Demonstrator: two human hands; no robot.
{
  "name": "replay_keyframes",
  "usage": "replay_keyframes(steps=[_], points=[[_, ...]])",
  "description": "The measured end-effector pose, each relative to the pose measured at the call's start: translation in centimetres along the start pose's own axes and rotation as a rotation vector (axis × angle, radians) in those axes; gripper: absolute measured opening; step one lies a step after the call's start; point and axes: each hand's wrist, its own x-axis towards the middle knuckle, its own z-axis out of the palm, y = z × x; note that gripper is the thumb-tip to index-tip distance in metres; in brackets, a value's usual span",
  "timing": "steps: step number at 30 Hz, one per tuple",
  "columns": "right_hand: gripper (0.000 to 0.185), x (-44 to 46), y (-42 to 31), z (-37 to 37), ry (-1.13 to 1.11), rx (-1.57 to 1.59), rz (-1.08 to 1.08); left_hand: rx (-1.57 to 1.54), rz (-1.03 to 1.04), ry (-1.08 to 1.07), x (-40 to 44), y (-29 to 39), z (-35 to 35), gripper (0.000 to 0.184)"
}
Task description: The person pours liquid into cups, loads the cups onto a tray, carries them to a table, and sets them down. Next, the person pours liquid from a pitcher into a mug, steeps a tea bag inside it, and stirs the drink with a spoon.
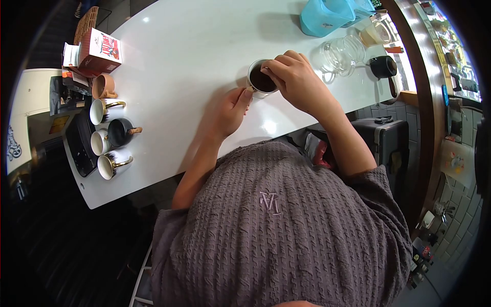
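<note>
A light-coloured mug (260, 94) with a dark inside, perhaps a dark drink, stands at the front middle of the white table. My left hand (232, 113) is closed on its handle, thumb on top. Over the mug's right side, my right hand (294, 77) has its fingers bent together in a pinch, the fingertips above the dark inside. Whatever those fingers hold, if anything, is hidden. Clear glass cups (343, 53) are the nearest things beyond my right hand.
Several mugs, including a black mug (120, 132), stand at the table's left end beside a black tray (82, 143). A red and white box (102, 51) is behind them. A blue plastic container (323, 18) stands at the back right, near a small black vessel (382, 67).
</note>
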Motion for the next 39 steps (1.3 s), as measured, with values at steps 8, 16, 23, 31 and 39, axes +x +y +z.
replay_keyframes(steps=[8, 16, 23, 31, 39], points=[[0.013, -0.5, 0.0, 0.0, -0.067, 0.126, -0.027, -0.032, -0.021, -0.03, 0.0, 0.2, 0.1, 0.039], [0.013, -0.2, 0.2, 0.0, 0.005, 0.057, -0.021, 0.01, -0.024, -0.04, -0.3, 1.0, 0.0, 0.04], [0.013, -0.4, 0.3, -0.2, -0.064, 0.107, -0.061, 0.015, -0.026, -0.037, 0.1, 0.1, -0.1, 0.04], [0.013, -0.2, 0.3, 0.1, -0.008, 0.096, -0.013, 0.027, -0.031, -0.045, -0.1, 0.7, -0.1, 0.04], [0.013, -0.2, 0.1, -0.2, -0.077, 0.089, 0.017, 0.0, -0.016, -0.058, 0.2, -0.2, -0.2, 0.039]])
